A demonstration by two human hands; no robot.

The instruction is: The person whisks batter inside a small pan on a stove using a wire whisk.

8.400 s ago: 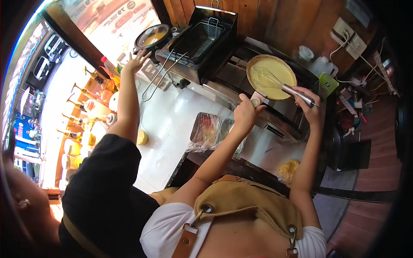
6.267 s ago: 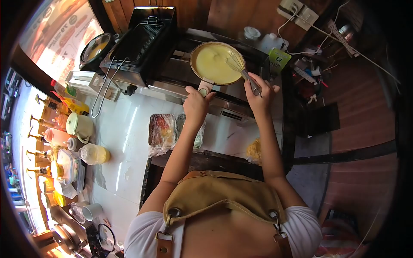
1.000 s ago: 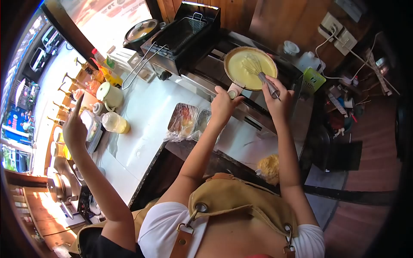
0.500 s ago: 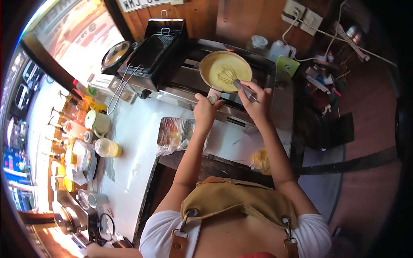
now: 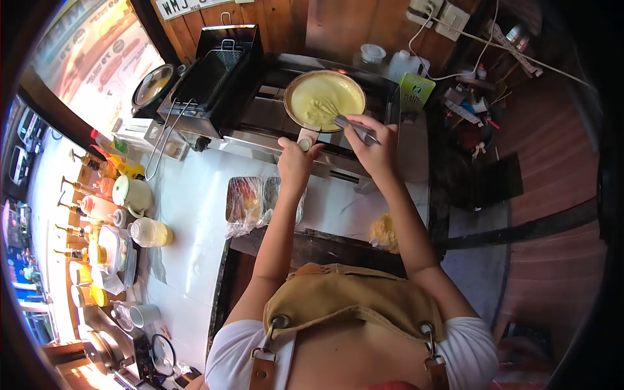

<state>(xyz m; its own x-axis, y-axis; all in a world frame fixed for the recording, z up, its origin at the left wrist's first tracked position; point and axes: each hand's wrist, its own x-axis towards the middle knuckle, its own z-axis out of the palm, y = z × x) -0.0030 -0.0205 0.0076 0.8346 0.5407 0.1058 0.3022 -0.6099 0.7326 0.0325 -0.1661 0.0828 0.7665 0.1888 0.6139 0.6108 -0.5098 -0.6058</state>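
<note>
On the stove (image 5: 260, 117) sits a round pan (image 5: 356, 76) holding a pale yellow, creamy mixture (image 5: 338, 94). My left hand (image 5: 296, 162) is closed round the pan's short, light handle (image 5: 307, 138). A wire whisk (image 5: 353, 125) is gripped by its grey handle in my right hand (image 5: 377, 146). The wires of the whisk dip into the mixture near the pan's front side, with thicker yellow clumps about them.
Left of the pan stands a black fryer (image 5: 218, 78) with a wire basket. Plastic-wrapped containers (image 5: 250, 201) lie on the white counter (image 5: 195, 247) before me. Several pump bottles, a jar (image 5: 151, 232) and cups line the left side. A yellow bag (image 5: 385, 232) lies beside my right forearm.
The whisk has moved a little within the mixture, which now looks thicker around the wires. My view has shifted slightly, so the pan and both hands appear further left. Both grips are unchanged.
</note>
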